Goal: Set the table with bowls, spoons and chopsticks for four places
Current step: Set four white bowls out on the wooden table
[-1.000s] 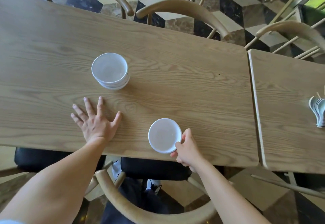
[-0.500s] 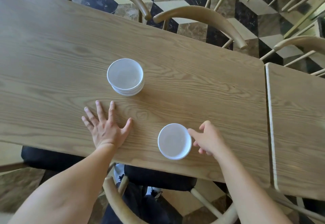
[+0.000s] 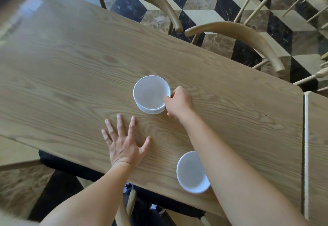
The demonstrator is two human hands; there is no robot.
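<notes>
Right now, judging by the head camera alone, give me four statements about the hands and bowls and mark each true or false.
1. The right hand is at the rim of the bowl stack. True.
2. The left hand holds a spoon. False: it lies flat and empty on the table.
3. A single bowl sits near the table's near edge. True.
4. Chopsticks lie beside the single bowl. False: none are visible there.

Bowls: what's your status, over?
Right hand gripping stack rim. Left hand flat on table. One bowl placed near edge. Nothing in the way.
</notes>
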